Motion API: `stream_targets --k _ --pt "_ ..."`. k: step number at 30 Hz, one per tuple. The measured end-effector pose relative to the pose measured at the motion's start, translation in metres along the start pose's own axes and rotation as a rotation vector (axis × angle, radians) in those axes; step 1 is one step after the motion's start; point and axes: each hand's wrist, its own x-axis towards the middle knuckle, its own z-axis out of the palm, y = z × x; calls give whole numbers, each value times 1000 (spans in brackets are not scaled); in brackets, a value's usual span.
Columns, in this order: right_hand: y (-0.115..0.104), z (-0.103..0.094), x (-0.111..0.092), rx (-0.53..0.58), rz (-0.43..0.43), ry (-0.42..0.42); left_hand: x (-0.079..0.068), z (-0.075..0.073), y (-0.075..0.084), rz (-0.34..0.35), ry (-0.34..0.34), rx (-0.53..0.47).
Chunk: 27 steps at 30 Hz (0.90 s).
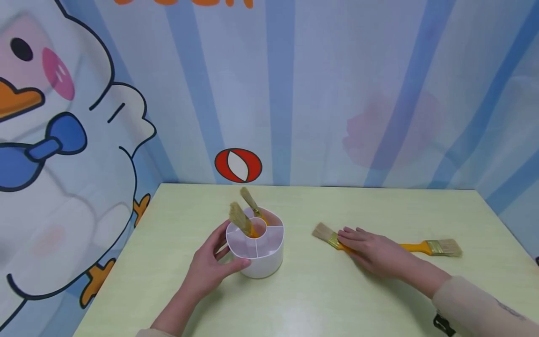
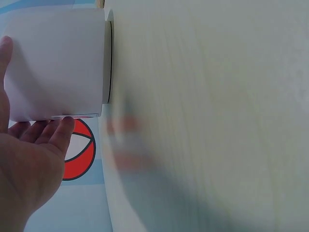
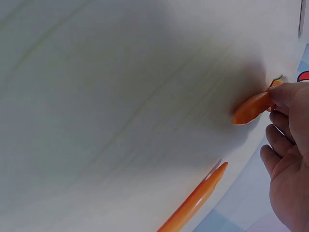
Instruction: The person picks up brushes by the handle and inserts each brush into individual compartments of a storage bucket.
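Observation:
My left hand (image 1: 210,267) grips a white round divided brush holder (image 1: 264,264) from its left side, thumb in front and fingers behind. Two paintbrushes stand in it, bristles up: a wider one (image 1: 239,219) leaning left and a narrower one (image 1: 251,201) behind. To the right, my right hand (image 1: 376,252) is over a flat paintbrush (image 1: 325,234) on the table. In the right wrist view its thumb and forefinger pinch that brush's orange handle (image 3: 251,108). Another flat paintbrush (image 1: 444,247) lies farther right, its handle partly hidden behind the right hand and wrist.
The pale wood-grain table (image 1: 303,299) ends at a back edge against a blue striped backdrop (image 1: 313,93). A printed cartoon duck (image 1: 76,187) covers the left side. A small dark object (image 1: 443,324) hangs by the right sleeve.

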Motion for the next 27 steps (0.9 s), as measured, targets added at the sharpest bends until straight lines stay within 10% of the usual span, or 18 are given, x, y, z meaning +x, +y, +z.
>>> stream_targets --k 16,27 --pt "-6 4 -1 103 210 86 -1 -2 1 -2 -10 1" --pt "-7 11 2 93 159 118 -1 0 2 8 -15 -25"
